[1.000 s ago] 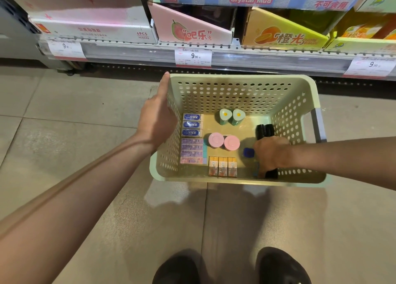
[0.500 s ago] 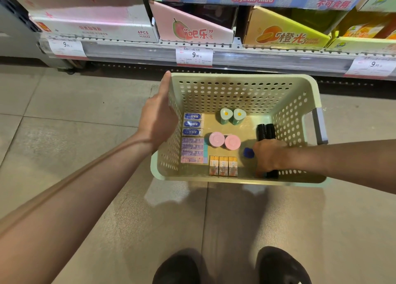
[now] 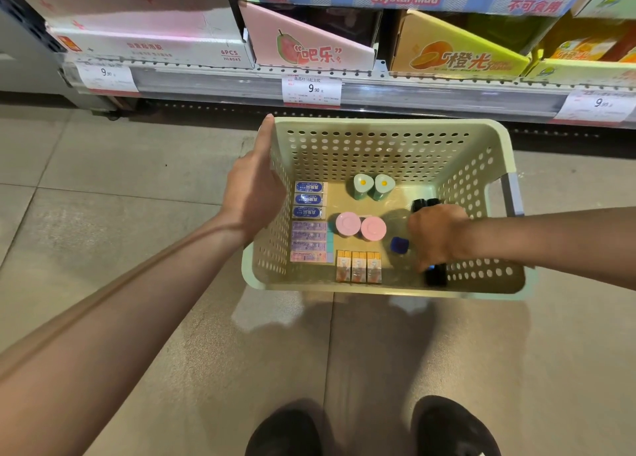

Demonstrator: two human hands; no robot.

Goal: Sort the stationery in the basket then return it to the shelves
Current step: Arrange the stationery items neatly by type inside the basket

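Fingers (image 3: 425, 262) round black items (image 3: 435, 276) — basket (image 3: 378, 126)

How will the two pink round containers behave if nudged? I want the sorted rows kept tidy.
The pink round containers look squat with flat tops, so they probably slide rather than tip. Small plastic, so likely light. On their sides they could roll toward the orange boxes.

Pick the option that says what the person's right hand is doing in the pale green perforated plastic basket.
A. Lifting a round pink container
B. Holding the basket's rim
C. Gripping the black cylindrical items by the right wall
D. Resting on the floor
C: the right hand curls over the black cylindrical items by the right wall of the pale green perforated plastic basket.
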